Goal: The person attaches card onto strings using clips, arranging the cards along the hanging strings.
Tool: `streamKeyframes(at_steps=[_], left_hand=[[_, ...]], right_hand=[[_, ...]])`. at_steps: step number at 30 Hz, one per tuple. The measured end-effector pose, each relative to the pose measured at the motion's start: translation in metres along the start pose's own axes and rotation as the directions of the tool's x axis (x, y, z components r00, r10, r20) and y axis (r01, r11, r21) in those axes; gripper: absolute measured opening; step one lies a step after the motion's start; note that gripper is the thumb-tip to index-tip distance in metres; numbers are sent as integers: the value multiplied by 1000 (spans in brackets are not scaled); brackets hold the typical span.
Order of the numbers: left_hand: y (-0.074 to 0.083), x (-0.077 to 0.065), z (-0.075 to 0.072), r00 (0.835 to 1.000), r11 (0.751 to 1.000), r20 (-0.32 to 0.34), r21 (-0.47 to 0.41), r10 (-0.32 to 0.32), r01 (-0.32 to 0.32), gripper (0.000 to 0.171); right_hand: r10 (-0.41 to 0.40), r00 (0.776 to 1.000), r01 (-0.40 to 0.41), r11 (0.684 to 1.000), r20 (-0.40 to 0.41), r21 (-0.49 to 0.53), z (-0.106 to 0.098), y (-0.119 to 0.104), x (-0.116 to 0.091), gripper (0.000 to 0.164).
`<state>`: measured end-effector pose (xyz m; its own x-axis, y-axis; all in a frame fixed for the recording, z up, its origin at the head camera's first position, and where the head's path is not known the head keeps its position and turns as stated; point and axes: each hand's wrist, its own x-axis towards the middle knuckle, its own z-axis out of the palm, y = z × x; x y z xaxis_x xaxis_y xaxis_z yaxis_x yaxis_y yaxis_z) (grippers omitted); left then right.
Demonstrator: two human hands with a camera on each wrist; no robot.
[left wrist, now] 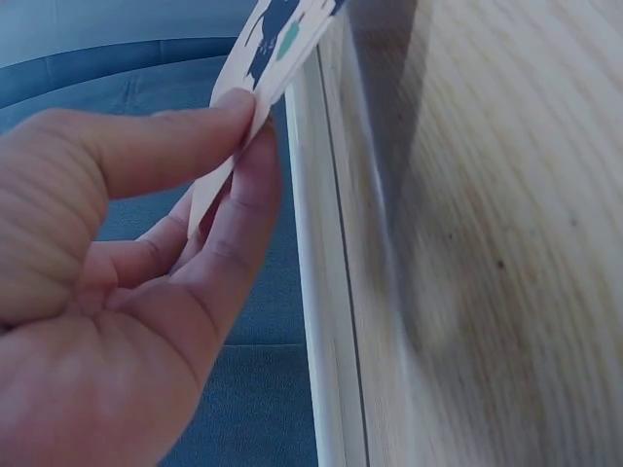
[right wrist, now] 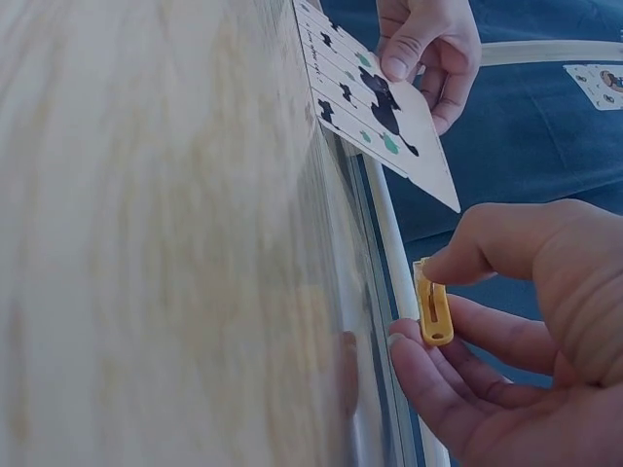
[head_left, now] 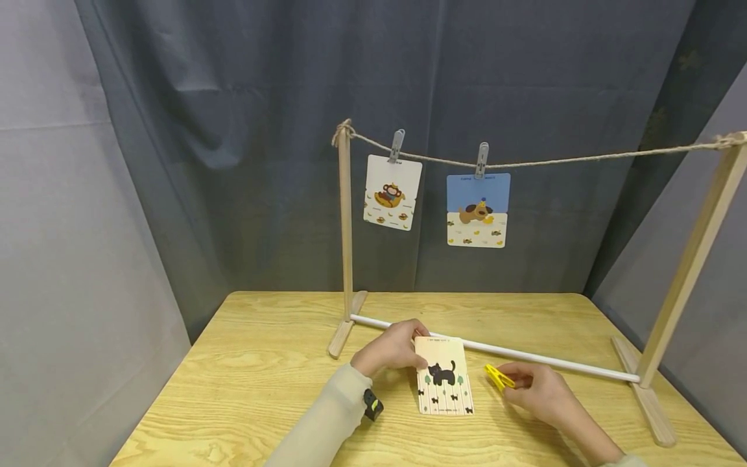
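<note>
My left hand [head_left: 395, 348] pinches the left edge of a cream picture card [head_left: 446, 395] between thumb and fingers. A black cat, small trees and smaller cats are printed on the card, which tilts up with its lower edge close over the table. To the right, my right hand [head_left: 539, 391] holds a yellow clothespin [head_left: 498, 377] between thumb and fingers, apart from the card. In the right wrist view, the clothespin [right wrist: 434, 309] points its holed end down toward the fingertips, and the cat card [right wrist: 380, 102] is beyond it in the left hand.
A twine line [head_left: 560, 161] runs between two wooden posts. A monkey card [head_left: 392, 211] and a dog card [head_left: 477, 230] hang from it by grey clothespins. A white rod [head_left: 525, 353] joins the stand's feet across the wooden table [head_left: 245, 389]. Dark curtains [head_left: 262, 162] stand behind.
</note>
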<state>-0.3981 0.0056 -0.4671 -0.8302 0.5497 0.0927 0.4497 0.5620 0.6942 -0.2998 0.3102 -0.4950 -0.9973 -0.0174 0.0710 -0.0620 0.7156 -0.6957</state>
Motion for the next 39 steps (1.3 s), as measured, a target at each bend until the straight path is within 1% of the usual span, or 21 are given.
streamKeyframes(at_steps=[5, 9, 12, 18, 21, 24, 31, 33, 35, 39], left_hand=[[0, 1, -2, 1000, 1000, 13, -6, 12, -12, 53], [2, -1, -4, 1000, 1000, 15, 8, 12, -12, 53], [2, -2, -5, 1000, 1000, 19, -11, 2, -2, 53], [2, -2, -6, 999, 993, 37, -118, -1, 6, 62], [0, -1, -6, 999, 986, 42, -165, -1, 8, 62], [-1, 0, -6, 999, 983, 32, -186, -4, 10, 57], [0, 1, -7, 1000, 978, 0, -208, 11, -11, 43], [1, 1, -8, 1000, 975, -3, -224, 10, -10, 40], [2, 1, -9, 1000, 974, -9, -225, 11, -13, 36], [4, 1, -11, 999, 979, -26, -201, 32, -37, 27]], right_hand=[[-32, 999, 32, 999, -21, 11, 1, 2, 0, 43], [-28, 999, 29, 999, -22, 18, 0, 2, 0, 43], [-29, 999, 30, 999, -26, 22, -1, 1, 1, 43], [-22, 999, 23, 999, -30, 36, -3, 0, 0, 44], [-9, 999, 10, 999, -31, 53, -3, 0, 0, 43], [-4, 1000, 6, 998, -30, 68, -4, -1, 0, 43], [7, 999, -3, 996, -37, 92, -3, -4, -2, 44], [-4, 999, 7, 996, -38, 91, -4, -4, -2, 45], [-13, 999, 17, 996, -42, 91, -5, -4, -2, 45], [-28, 998, 33, 995, -62, 91, -5, -4, -2, 45]])
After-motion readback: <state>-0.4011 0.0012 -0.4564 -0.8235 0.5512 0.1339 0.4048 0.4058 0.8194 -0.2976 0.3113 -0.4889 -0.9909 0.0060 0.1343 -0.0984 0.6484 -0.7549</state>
